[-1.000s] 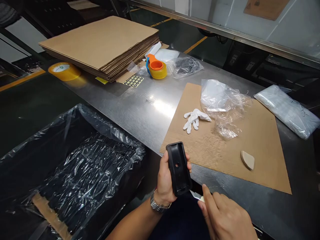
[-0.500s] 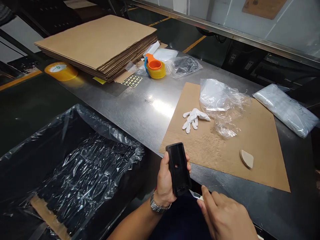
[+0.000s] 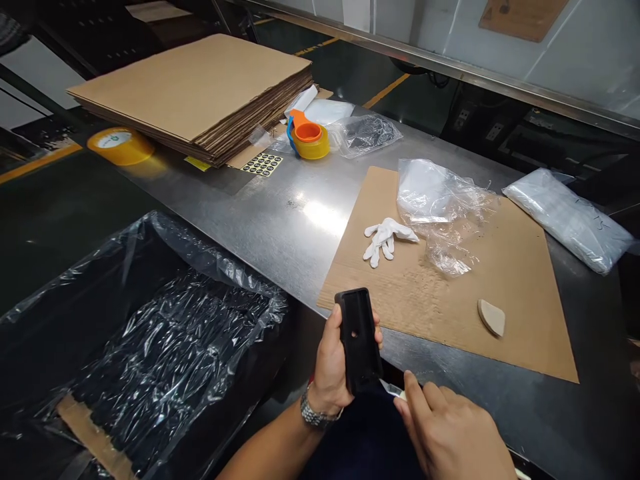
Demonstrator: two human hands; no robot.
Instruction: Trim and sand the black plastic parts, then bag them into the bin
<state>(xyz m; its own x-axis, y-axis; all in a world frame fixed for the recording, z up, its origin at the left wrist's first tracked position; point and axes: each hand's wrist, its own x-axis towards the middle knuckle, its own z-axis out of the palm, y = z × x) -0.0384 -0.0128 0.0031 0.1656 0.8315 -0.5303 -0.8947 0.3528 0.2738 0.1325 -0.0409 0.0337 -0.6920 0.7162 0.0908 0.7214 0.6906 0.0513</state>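
My left hand [image 3: 331, 363] is wrapped round a black rectangular tray-like part [image 3: 361, 340], hollow side up, with a small hole in its floor. A metal watch circles the left wrist. My right hand [image 3: 450, 423] grips a knife [image 3: 393, 388] by its pale handle, most of which the fingers hide. Its blade reaches the lower right corner of the black part and appears to touch it. Beyond the hands, a white glove [image 3: 387, 240] and a tan wedge-shaped block [image 3: 491, 317] lie on a cardboard sheet [image 3: 520, 267].
A large bin lined with clear plastic [image 3: 180, 347] stands at the left. On the metal table [image 3: 240, 220] are stacked cardboard sheets [image 3: 200, 87], an orange tape dispenser [image 3: 310, 137], a yellow tape roll [image 3: 120, 147], a sticker sheet [image 3: 263, 164], clear bags [image 3: 430, 193] and a plastic-wrapped pack [image 3: 567, 217].
The black part has tilted slightly in my left hand. Both hands keep nearly the same place, and the view has shifted a little.
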